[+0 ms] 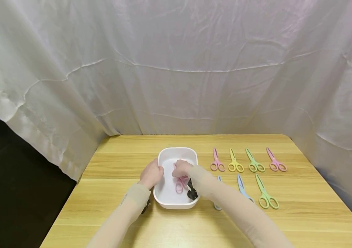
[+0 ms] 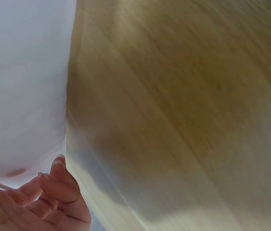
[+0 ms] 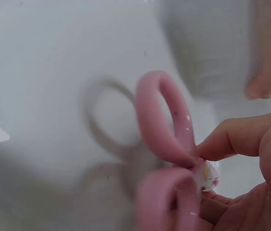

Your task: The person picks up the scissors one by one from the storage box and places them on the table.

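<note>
A white plastic tub [image 1: 176, 206] with rounded corners stands on the wooden table. My left hand [image 1: 152, 174] grips its left wall, the thumb over the rim on the inner side. In the left wrist view the curled fingers [image 2: 66, 190] lie against the tub's outside. My right hand [image 1: 183, 169] reaches into the tub and pinches a pair of pink scissors [image 3: 149, 115] between thumb and fingers, near the pivot. The handle loops point toward me, close over the tub's floor, where they cast a shadow. My right hand covers much of the blades.
Right of the tub, several scissors lie in two rows: pink [image 1: 216, 161], yellow [image 1: 233, 161], green [image 1: 253, 162] and pink [image 1: 275, 161] behind; blue [image 1: 241, 184] and green [image 1: 264, 193] in front. My right forearm partly hides another blue pair [image 1: 219, 178]. A pale curtain [image 1: 176, 96] hangs behind the table.
</note>
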`<state>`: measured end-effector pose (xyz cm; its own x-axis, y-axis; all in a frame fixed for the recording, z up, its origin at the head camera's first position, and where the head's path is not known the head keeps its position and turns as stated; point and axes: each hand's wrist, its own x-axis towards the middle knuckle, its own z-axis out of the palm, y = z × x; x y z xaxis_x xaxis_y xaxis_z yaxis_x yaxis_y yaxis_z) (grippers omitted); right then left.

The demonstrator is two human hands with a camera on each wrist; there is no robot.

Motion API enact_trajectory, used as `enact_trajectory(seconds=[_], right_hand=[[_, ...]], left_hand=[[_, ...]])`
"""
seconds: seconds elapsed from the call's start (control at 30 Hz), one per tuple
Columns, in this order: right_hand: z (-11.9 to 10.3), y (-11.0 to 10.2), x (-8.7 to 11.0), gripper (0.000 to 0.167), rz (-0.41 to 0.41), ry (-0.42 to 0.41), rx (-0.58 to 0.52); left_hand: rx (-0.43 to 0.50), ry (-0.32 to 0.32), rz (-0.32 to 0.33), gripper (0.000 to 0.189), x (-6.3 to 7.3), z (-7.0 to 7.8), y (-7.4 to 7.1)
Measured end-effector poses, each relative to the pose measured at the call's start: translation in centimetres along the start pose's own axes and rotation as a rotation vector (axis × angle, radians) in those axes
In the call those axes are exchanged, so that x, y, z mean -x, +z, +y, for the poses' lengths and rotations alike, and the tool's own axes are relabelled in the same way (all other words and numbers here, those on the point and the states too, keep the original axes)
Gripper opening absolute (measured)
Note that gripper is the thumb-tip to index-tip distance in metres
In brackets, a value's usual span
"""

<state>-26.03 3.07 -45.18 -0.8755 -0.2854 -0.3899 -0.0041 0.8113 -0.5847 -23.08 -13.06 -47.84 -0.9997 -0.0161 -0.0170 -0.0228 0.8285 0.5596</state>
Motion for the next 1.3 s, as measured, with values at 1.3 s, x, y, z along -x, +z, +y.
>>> enact_trajectory(seconds=[1.3], right_hand=[[2.7,-0.6,-0.9,0.024,-0.086,-0.097,-0.518]], left_hand=[[0.033,-0.012,-0.027,0.052,-0.1,0.0,0.1]])
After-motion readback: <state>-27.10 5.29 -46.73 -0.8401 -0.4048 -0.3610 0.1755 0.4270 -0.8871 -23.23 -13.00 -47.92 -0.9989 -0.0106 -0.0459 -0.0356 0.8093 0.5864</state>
